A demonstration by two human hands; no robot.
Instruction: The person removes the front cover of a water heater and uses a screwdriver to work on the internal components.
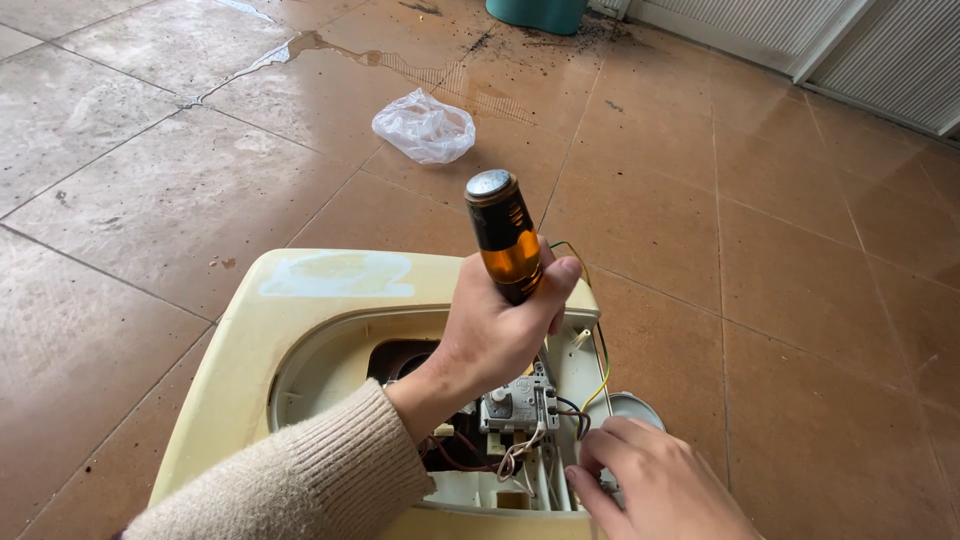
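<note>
— So, what is the left hand (495, 335) doing?

— It is wrapped tight around a screwdriver (505, 250), gripping the amber handle. The black upper part and the metal cap stick up above the fist; the shaft runs down behind the hand, and I cannot see the tip.

— And where is that over?

— Over the open end of a cream casing (300, 300) lying on the tiled floor (780, 300). Inside the opening sits a small grey block (517, 405) with wires (590, 330) running off it: red, white, and a yellow-green one looping up past the thumb.

— The right hand (650, 485)?

— Low at the casing's right edge, holding nothing, fingers bent and loosely spread, fingertips touching the rim just beside the block. A round grey lid (630, 408) shows on the floor behind the fingers.

— Anything else around?

— A crumpled clear bag (424, 127) lies well beyond the casing, a wet streak (300, 45) crosses the tiles near it, and a teal tub (538, 14) stands at the top edge.
</note>
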